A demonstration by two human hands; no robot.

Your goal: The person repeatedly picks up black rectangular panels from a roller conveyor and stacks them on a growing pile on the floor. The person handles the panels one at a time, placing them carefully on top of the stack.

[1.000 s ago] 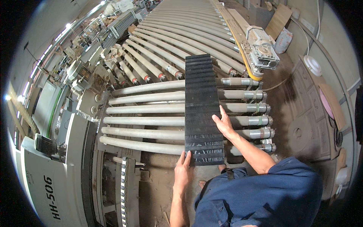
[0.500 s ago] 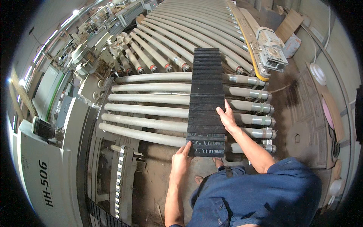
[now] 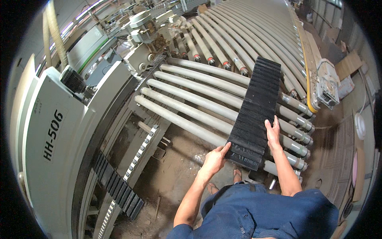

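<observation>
A long row of black slats (image 3: 256,107), packed side by side, lies across the grey rollers (image 3: 207,101) in front of me. Its near end reaches past the closest roller and shows pale marks. My left hand (image 3: 216,159) is at the near left corner, fingers curled and the index finger against the edge. Along the right side, my right hand (image 3: 273,133) lies flat with its thumb and fingers apart, touching the slats. The underside of the row is hidden.
A white machine housing (image 3: 51,131) stands at the left, with a second row of black slats (image 3: 119,189) beside a chain track (image 3: 139,153). A motor (image 3: 328,89) and a yellow-edged rail (image 3: 308,75) border the conveyor's right side. Cardboard (image 3: 332,147) lies at the right.
My view has turned left, so the conveyor appears tilted and farther right. More of the machine and its second slat row shows. Both hands remain at the black row.
</observation>
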